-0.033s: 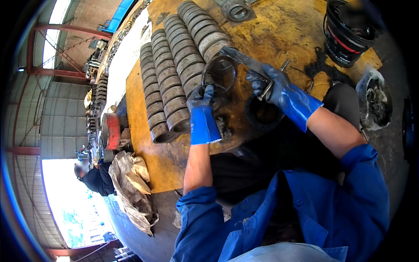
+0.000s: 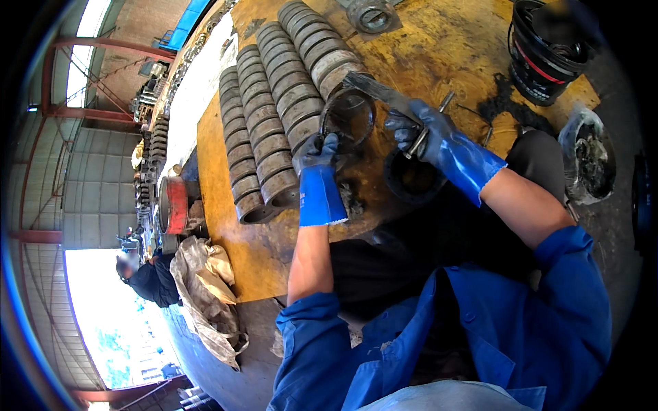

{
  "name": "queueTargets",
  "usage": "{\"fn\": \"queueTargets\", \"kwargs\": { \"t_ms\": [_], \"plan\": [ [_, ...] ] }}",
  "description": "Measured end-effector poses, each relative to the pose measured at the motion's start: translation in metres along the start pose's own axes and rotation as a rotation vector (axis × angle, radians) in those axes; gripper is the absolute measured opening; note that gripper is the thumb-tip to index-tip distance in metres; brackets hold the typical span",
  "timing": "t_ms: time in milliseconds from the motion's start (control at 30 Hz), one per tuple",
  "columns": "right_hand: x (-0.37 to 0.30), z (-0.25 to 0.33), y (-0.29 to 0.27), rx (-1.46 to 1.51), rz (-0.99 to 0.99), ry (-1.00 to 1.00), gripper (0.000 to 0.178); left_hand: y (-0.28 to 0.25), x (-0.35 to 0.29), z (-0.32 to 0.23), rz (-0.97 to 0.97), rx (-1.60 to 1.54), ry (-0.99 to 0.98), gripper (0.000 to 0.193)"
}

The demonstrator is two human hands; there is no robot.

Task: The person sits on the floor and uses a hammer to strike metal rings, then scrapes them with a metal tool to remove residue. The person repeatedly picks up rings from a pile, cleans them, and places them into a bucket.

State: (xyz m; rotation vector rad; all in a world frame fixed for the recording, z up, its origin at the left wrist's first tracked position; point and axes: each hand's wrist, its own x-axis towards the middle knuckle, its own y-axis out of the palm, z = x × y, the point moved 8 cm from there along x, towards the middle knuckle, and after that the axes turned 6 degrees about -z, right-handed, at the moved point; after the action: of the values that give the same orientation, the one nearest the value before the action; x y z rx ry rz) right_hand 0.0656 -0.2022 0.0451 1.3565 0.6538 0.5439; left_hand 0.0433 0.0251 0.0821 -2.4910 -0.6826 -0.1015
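My left hand (image 2: 317,154), in a blue rubber glove with a dark, soiled palm, is closed on the near rim of a dark, wet-looking metal ring (image 2: 323,123). It holds the ring tilted up, just right of the rows of rings. My right hand (image 2: 426,130), gloved alike, is closed round a flat brush (image 2: 377,89) whose bristle end reaches over the ring's far rim. A thin metal rod (image 2: 444,104) also passes through that grip, sticking out on both sides. Below my right hand, a dark round container (image 2: 413,179) stands on the table.
Several rows of metal rings (image 2: 281,103) lie along the stained yellow table (image 2: 226,267). A black bucket (image 2: 541,65) stands far right, near a plastic-lined basin (image 2: 589,154). A red drum-like part (image 2: 175,205) and a crumpled sack (image 2: 205,294) are left; a person (image 2: 151,279) is beyond.
The ring in my left hand has shifted slightly to the right and turned a little. My right hand keeps nearly the same place with the brush and rod.
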Motion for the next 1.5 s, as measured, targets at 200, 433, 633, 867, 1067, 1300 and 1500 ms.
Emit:
{"fn": "queueTargets", "kwargs": {
  "t_ms": [200,433,633,867,1067,1300,1500],
  "plan": [
    [-0.021,-0.016,0.035,-0.654,-0.25,-0.205,0.043,0.019,0.007,0.046,0.212,-0.012,-0.031,0.025],
    [-0.033,-0.001,0.031,-0.617,-0.24,-0.1,0.045,0.016,0.003,0.034,0.123,-0.298,-0.456,0.022],
    [-0.037,0.028,0.014,-0.439,-0.312,-0.056,0.043,-0.01,0.005,0.01,0.146,-0.351,-0.219,0.025],
    [-0.041,0.028,0.008,-0.457,-0.408,0.009,0.037,-0.024,0.002,-0.013,0.103,-0.282,-0.251,0.032],
    [-0.035,0.031,-0.007,-0.462,-0.438,0.0,0.036,-0.021,0.008,0.003,0.095,-0.34,-0.291,0.03],
    [-0.037,0.035,-0.01,-0.424,-0.389,0.035,0.035,-0.018,0.005,0.005,0.152,-0.442,-0.326,0.027],
    [-0.041,0.04,-0.004,-0.456,-0.365,0.064,0.041,-0.017,0.003,0.008,0.273,-0.236,-0.316,0.025]
  ]
}}
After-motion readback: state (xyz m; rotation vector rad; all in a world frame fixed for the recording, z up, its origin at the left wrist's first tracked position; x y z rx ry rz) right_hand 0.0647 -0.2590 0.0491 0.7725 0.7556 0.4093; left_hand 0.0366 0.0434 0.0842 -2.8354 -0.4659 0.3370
